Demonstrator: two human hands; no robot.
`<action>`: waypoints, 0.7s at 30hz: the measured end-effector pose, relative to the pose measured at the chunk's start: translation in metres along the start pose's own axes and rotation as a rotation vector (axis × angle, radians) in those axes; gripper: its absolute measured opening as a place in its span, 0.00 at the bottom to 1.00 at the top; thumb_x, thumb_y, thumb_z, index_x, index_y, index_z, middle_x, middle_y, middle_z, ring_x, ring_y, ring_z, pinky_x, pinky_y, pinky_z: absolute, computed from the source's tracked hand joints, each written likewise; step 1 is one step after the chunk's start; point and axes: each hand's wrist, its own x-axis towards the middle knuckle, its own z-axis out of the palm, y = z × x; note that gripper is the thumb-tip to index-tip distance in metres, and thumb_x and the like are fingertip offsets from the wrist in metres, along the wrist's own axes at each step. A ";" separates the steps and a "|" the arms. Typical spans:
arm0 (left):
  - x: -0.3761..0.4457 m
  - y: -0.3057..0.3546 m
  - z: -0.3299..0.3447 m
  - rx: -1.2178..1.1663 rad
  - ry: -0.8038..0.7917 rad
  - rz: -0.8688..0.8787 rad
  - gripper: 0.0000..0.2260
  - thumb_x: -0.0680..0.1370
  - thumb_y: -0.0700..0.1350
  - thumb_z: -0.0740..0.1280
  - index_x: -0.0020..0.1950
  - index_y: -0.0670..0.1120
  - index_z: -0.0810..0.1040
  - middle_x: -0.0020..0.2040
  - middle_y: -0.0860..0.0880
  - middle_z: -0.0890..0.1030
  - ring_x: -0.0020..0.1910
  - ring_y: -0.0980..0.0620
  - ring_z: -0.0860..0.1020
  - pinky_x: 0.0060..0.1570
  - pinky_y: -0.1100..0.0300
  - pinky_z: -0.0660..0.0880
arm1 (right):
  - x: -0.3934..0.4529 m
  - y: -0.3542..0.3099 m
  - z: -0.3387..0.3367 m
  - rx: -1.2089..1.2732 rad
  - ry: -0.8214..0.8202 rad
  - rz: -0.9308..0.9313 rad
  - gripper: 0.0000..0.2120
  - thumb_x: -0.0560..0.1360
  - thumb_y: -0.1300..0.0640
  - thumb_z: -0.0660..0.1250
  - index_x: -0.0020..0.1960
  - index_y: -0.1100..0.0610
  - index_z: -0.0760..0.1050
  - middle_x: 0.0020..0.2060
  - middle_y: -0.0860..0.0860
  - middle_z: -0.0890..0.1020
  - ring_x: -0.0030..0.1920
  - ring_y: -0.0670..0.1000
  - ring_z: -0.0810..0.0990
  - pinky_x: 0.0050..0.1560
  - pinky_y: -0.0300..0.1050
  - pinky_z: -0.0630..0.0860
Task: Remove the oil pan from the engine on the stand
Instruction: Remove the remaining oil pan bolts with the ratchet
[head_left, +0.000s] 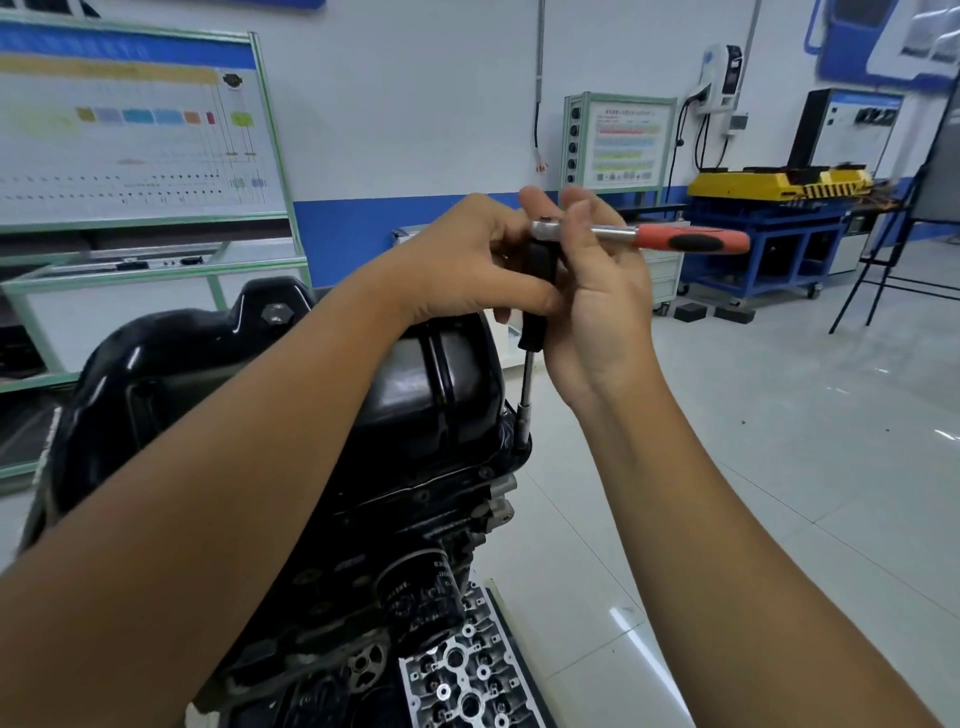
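Both hands grip ratchet head; extension runs down to 6 o'clock, socket on oil pan edge bolt, handle at 3.

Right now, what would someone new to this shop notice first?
Center frame, the left hand and right hand grip a ratchet with an orange handle, its extension reaching down to the flange of the glossy black oil pan. A bare cylinder head lies below.

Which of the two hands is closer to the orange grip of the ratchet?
The right hand: the ratchet handle sticks out past its fingers. The left hand holds the black extension below the head.
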 end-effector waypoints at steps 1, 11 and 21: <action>0.000 0.000 0.001 -0.004 -0.015 -0.006 0.09 0.73 0.32 0.75 0.53 0.36 0.83 0.36 0.52 0.83 0.33 0.53 0.81 0.37 0.58 0.79 | 0.000 -0.002 -0.002 -0.004 0.003 0.025 0.05 0.85 0.57 0.63 0.57 0.58 0.74 0.59 0.58 0.85 0.55 0.61 0.85 0.46 0.58 0.84; 0.000 0.001 0.002 -0.001 -0.020 0.059 0.16 0.71 0.32 0.76 0.57 0.39 0.80 0.39 0.52 0.81 0.38 0.54 0.80 0.37 0.54 0.78 | -0.001 0.004 -0.008 -0.002 0.002 0.046 0.15 0.78 0.56 0.68 0.61 0.62 0.80 0.64 0.55 0.83 0.67 0.59 0.81 0.67 0.58 0.78; 0.001 -0.004 0.001 -0.007 0.018 0.056 0.10 0.73 0.39 0.79 0.52 0.42 0.84 0.36 0.48 0.82 0.33 0.50 0.81 0.32 0.57 0.77 | -0.004 0.004 -0.012 -0.103 -0.045 -0.043 0.15 0.76 0.62 0.72 0.61 0.66 0.78 0.59 0.66 0.82 0.58 0.69 0.82 0.42 0.58 0.82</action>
